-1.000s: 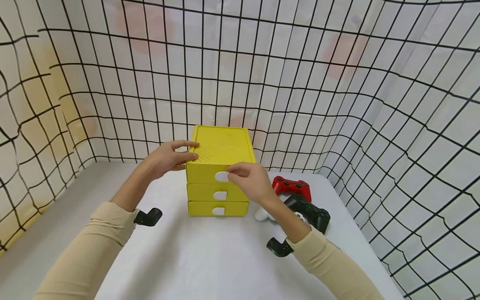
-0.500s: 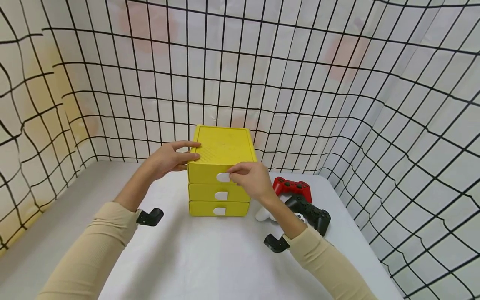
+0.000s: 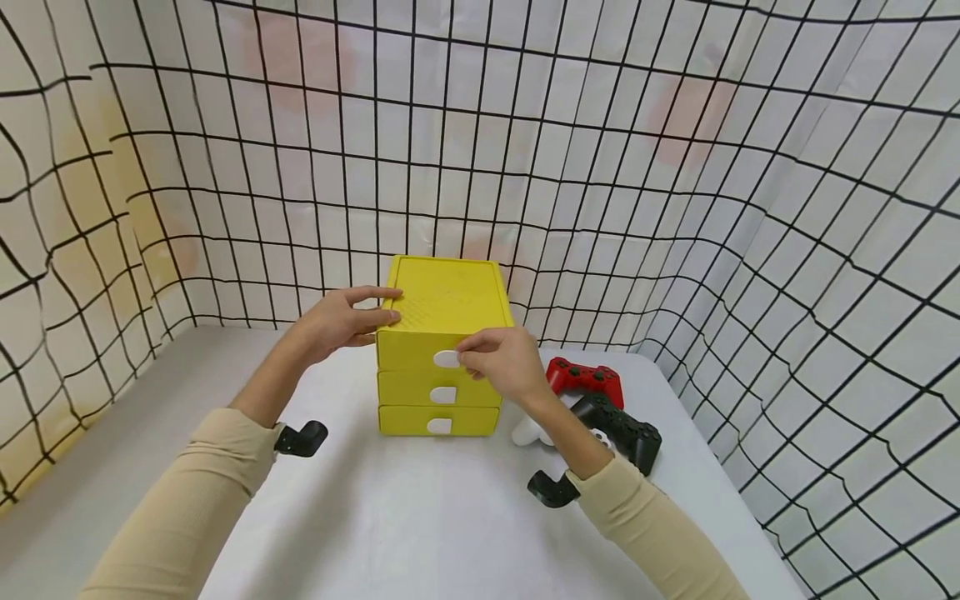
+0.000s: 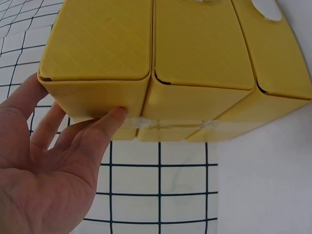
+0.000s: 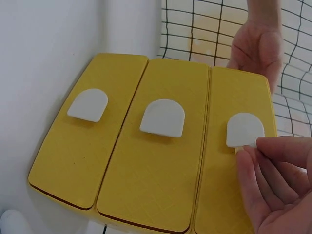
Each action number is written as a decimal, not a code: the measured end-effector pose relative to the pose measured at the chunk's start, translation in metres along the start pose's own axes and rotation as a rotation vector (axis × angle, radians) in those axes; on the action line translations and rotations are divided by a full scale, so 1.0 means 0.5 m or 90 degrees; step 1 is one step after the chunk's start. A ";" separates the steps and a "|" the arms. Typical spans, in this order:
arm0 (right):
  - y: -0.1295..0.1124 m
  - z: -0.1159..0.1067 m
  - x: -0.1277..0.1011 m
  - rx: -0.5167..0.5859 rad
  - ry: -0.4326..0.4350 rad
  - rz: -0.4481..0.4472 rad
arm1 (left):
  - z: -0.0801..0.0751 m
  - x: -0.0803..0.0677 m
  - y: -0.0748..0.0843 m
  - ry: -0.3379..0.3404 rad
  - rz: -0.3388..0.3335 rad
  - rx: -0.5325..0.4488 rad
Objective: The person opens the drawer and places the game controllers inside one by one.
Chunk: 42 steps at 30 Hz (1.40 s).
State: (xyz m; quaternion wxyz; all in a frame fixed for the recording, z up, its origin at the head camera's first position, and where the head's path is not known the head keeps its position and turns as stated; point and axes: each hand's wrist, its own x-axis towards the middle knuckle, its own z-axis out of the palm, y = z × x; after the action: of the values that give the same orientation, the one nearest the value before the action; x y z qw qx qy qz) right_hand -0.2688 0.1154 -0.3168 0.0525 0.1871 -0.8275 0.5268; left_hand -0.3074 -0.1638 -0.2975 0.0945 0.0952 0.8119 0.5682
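Note:
A yellow drawer box with three stacked drawers stands on the white table, each drawer front bearing a white tab handle. My left hand rests against its upper left edge, some fingertips on the lid. In the left wrist view, a fingertip of that hand presses the side wall. With thumb and fingertips my right hand pinches the edge of the top drawer's handle. The right wrist view shows this pinch at the handle up close. All the drawer fronts sit flush with the box.
Right of the box lie a red game controller, a black game controller and a white game controller, the white one partly hidden by my right forearm. A black wire grid before white sheeting encloses the table.

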 end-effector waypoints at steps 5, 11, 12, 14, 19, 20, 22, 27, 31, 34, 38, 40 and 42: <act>-0.009 -0.005 -0.007 -0.012 -0.012 0.018 | 0.000 0.002 -0.001 -0.001 0.006 0.004; -0.019 -0.008 -0.019 -0.030 -0.027 0.022 | -0.001 0.001 0.002 -0.004 0.010 -0.003; -0.021 -0.009 -0.022 -0.034 -0.030 0.023 | -0.001 0.001 0.002 -0.004 0.010 -0.004; -0.024 -0.010 -0.027 -0.044 -0.034 0.026 | -0.001 0.002 0.002 -0.005 0.011 -0.002; -0.033 -0.012 -0.040 -0.060 -0.039 0.027 | -0.001 0.002 0.004 -0.008 0.013 -0.002; -0.034 -0.013 -0.043 -0.060 -0.040 0.026 | -0.002 0.002 0.004 -0.008 0.012 -0.004; -0.036 -0.013 -0.048 -0.058 -0.042 0.025 | -0.002 0.002 0.005 -0.008 0.009 -0.008; -0.037 -0.016 -0.061 -0.058 -0.054 0.020 | -0.001 0.002 0.005 -0.011 0.007 -0.007; -0.043 -0.018 -0.071 -0.074 -0.066 0.021 | -0.001 0.002 0.004 -0.006 0.007 0.003; -0.048 -0.019 -0.078 -0.085 -0.073 0.031 | -0.002 0.003 0.004 -0.002 0.002 0.006; -0.051 -0.019 -0.087 -0.095 -0.078 0.040 | 0.000 0.002 0.003 -0.004 -0.004 0.006; -0.053 -0.019 -0.091 -0.095 -0.081 0.042 | 0.001 0.002 0.002 -0.004 -0.006 0.007; -0.055 -0.019 -0.097 -0.095 -0.087 0.040 | 0.001 0.001 0.001 -0.003 -0.009 0.009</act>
State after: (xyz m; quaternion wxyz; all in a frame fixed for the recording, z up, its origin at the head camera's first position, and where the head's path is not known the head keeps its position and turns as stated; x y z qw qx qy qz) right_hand -0.2151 0.1261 -0.3031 -0.0067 0.1919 -0.8715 0.4512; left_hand -0.3079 -0.1630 -0.2971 0.0998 0.0915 0.8162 0.5616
